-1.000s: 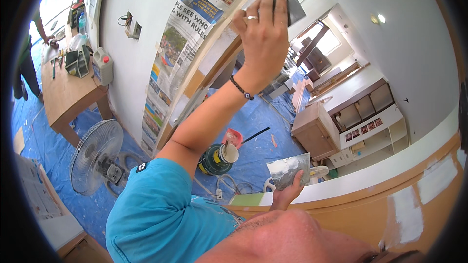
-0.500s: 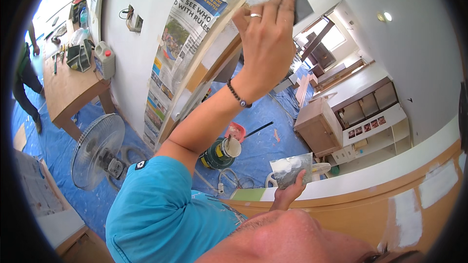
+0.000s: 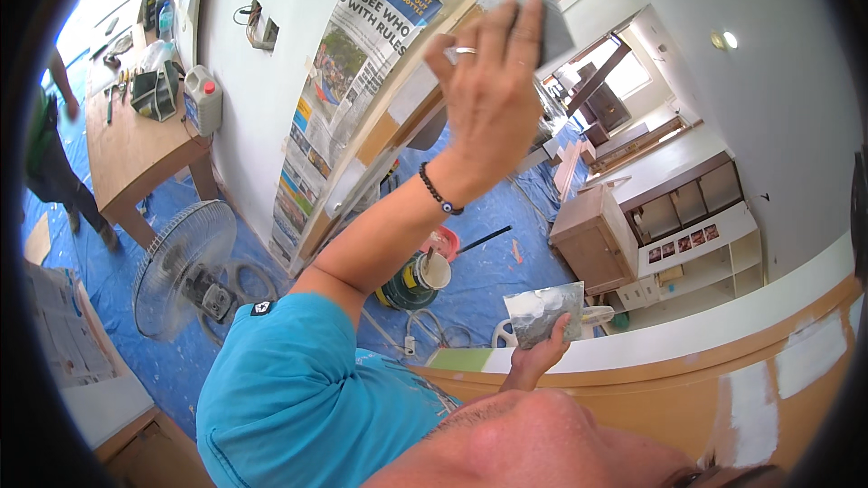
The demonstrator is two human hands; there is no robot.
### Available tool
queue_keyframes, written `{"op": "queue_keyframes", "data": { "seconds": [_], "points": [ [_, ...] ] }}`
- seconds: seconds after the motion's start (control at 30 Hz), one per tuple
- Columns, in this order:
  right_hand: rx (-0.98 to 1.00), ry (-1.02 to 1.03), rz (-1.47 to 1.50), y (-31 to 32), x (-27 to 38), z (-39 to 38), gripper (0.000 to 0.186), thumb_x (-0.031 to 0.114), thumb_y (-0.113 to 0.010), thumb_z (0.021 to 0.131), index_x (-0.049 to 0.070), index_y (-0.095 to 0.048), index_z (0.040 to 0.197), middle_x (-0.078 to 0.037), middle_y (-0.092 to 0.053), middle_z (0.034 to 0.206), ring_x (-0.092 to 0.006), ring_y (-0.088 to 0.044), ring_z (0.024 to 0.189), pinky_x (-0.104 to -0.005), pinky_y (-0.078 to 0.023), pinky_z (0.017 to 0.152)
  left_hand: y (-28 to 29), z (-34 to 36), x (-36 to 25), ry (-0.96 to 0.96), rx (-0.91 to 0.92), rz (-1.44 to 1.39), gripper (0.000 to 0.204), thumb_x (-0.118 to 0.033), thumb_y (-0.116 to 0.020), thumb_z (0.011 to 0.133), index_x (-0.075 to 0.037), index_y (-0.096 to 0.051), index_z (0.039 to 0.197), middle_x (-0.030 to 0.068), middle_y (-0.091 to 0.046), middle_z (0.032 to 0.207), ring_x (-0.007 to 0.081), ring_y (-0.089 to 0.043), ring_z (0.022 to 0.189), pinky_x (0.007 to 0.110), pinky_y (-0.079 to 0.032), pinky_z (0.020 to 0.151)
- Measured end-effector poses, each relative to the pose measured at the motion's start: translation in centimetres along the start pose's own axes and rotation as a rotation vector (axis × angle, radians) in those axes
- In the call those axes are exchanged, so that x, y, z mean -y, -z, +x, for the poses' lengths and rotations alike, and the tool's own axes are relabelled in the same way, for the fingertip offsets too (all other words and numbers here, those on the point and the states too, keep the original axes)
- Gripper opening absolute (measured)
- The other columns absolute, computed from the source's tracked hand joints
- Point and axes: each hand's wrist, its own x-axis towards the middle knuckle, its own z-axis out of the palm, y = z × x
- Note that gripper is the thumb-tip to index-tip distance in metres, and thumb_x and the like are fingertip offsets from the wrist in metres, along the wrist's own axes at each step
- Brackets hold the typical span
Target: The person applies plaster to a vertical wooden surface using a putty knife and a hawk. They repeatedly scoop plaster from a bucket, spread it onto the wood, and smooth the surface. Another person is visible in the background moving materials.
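Note:
My left hand (image 3: 479, 95), with a ring and bead bracelet, is raised at top centre, fingers pressed on a grey flat putty scraper (image 3: 553, 36) against the upper part of a pale, patched door frame (image 3: 389, 113). Below and to the right, my right hand (image 3: 545, 350) grips a metal plate (image 3: 541, 305) smeared with pale grey putty, its thumb on the face. Newspaper sheets (image 3: 344, 45) are taped along the wall beside the frame.
A fan (image 3: 181, 267), wooden table (image 3: 131, 158) with tools and jug, and co-worker (image 3: 54, 154) stand left. Buckets (image 3: 418, 282) and cables lie on blue sheeting (image 3: 493, 262). Cabinets (image 3: 592, 235) fill the room beyond; an orange-brown ledge (image 3: 678, 398) runs along the lower right.
My left hand with the scraper has moved slightly down along the frame relative to the wall. The co-worker's legs have shifted. The view has tilted slightly.

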Motion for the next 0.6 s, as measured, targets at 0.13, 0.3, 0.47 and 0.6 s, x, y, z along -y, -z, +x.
{"op": "queue_keyframes", "data": {
  "seconds": [0.13,0.3,0.47,0.6],
  "points": [
    [-0.028,-0.004,-0.006,0.0,-0.1,-0.2,0.061,0.033,-0.072,0.098,-0.002,-0.048,0.141,-0.016,-0.058,0.136,-0.0296,-0.062,0.12,-0.0451,-0.054,0.098,-1.1,0.4,1.0,0.024,-0.026,0.058,0.067,0.004,-0.061,0.079,-0.007,-0.057,0.144,0.009,-0.061,0.135,0.0253,-0.055,0.121,0.044,-0.029,0.104],
    [-0.022,-0.002,-0.009,0.1,-0.4,-0.5,0.064,0.033,-0.074,0.097,-0.002,-0.046,0.143,-0.016,-0.057,0.137,-0.0301,-0.061,0.121,-0.0455,-0.054,0.099,-0.2,-1.6,-0.1,-0.036,0.046,-0.011,0.062,0.003,-0.061,0.081,-0.008,-0.059,0.142,0.0089,-0.061,0.136,0.0243,-0.056,0.12,0.044,-0.029,0.102],
    [-0.027,-0.04,0.011,-0.8,-0.9,-1.0,0.064,0.033,-0.074,0.097,-0.001,-0.045,0.143,-0.016,-0.057,0.136,-0.0304,-0.062,0.119,-0.0452,-0.054,0.098,-0.5,0.5,1.8,-0.01,-0.032,0.061,0.06,0.001,-0.062,0.079,-0.003,-0.06,0.138,0.0135,-0.063,0.128,0.0267,-0.059,0.114,0.044,-0.031,0.099],
    [-0.003,-0.074,0.04,-1.8,-1.7,-2.3,0.062,0.034,-0.073,0.097,0.0,-0.047,0.142,-0.016,-0.057,0.135,-0.0305,-0.063,0.118,-0.0452,-0.056,0.095,-1.0,0.9,1.1,-0.135,-0.067,-0.004,0.061,0.002,-0.063,0.077,-0.003,-0.06,0.137,0.016,-0.062,0.129,0.0274,-0.059,0.116,0.048,-0.031,0.103]
  ]
}}
